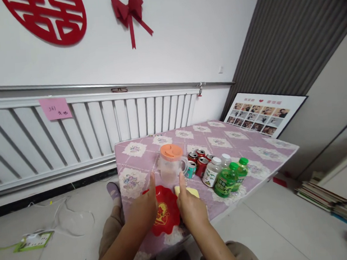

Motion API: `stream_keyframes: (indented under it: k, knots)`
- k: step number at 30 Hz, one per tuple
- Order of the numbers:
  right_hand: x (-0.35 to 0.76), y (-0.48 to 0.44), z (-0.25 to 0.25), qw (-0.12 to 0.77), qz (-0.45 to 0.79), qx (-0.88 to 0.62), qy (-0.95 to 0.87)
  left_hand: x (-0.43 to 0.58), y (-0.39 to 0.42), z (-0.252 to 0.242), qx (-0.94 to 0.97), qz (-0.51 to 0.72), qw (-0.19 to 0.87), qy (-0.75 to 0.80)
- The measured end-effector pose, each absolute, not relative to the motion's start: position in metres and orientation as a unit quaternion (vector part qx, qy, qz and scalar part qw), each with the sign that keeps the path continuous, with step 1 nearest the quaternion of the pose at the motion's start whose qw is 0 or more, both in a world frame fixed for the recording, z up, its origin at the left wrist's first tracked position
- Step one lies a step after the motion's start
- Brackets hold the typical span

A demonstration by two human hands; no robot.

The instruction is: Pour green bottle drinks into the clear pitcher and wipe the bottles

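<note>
My left hand (144,207) hovers over the left side of a red scalloped plate (171,206) with a yellow design. One digit points up and the others look curled in, with nothing seen in them. My right hand (192,209) is at the plate's right side in the same pose, partly covering a pale yellow item (192,192) whose kind I cannot make out. Just beyond both hands stands a clear plastic pitcher (168,169) with an orange lid (171,152). Its handle faces right; neither hand appears to grip it.
Right of the pitcher stand several red cans (201,167), a teal can (191,170), white-capped bottles (211,174) and green-capped bottles (226,182). A patterned cloth (220,142) covers the table. Behind is a white radiator (130,117); a photo board (263,114) leans at the far right.
</note>
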State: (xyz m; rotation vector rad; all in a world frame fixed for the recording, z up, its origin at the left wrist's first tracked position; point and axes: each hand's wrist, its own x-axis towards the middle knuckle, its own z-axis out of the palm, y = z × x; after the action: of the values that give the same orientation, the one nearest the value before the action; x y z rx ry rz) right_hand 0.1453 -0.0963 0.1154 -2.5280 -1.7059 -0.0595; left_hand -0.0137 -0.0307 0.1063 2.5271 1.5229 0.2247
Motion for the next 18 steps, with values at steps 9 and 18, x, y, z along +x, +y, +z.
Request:
stream_keyframes:
  k: [9, 18]
  knots:
    - [0.148, -0.102, 0.104, 0.106, -0.044, -0.810, -0.575, -0.014, -0.031, 0.095, 0.829, 0.172, 0.179, 0.501]
    - [0.187, -0.108, 0.040, 0.295, -0.048, -0.749, -0.591, -0.048, 0.021, 0.005, 0.594, 0.435, 0.424, 0.528]
